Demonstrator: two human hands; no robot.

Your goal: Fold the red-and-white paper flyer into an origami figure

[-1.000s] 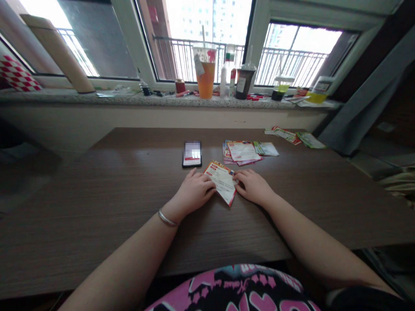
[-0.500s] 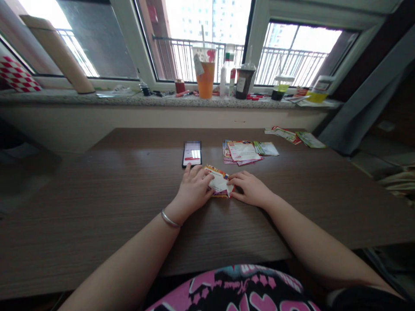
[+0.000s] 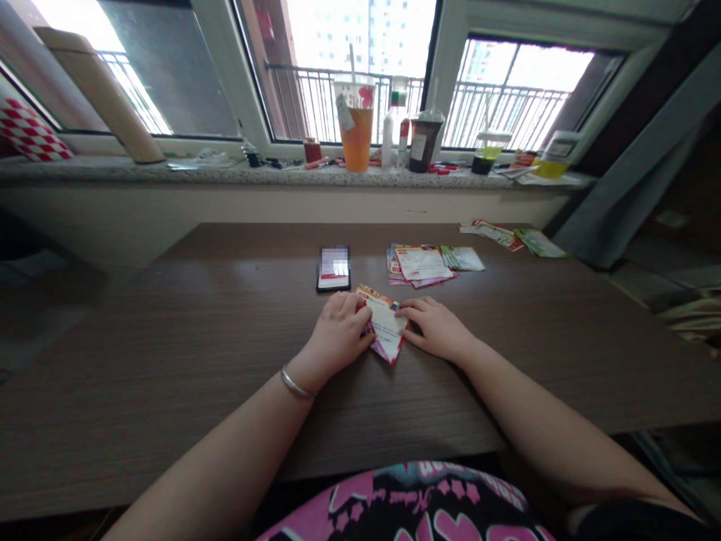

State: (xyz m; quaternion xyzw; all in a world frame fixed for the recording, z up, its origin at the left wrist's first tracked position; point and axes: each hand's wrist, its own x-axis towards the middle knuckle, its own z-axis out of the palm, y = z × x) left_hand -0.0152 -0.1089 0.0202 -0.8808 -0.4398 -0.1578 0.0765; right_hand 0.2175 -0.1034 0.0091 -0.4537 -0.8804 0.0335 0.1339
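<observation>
A small stack of printed paper leaflets (image 3: 387,323), white with red, yellow and purple edges, lies between my hands near the middle of the table. My left hand (image 3: 338,330), with a silver bangle at the wrist, has its fingers curled over the left edge of the leaflets, thumb beneath its index finger. On the opposite side my right hand (image 3: 432,324) pinches the right edge between thumb and fingers. The leaflets sit askew, one corner pointing toward me. Just beyond my left hand lies a phone (image 3: 333,269) with its screen lit.
Farther back on the brown table (image 3: 225,323) is a pile of leaflets (image 3: 423,263) with green-white packets (image 3: 465,258) beside it. More packets (image 3: 539,243) lie at the back right. Cups, including an orange drink (image 3: 357,139), and a bottle (image 3: 390,135) line the windowsill.
The leaflets have turned, and a corner now sticks out toward me. My left fingers have drawn back from the phone and curled in. My right hand has barely moved.
</observation>
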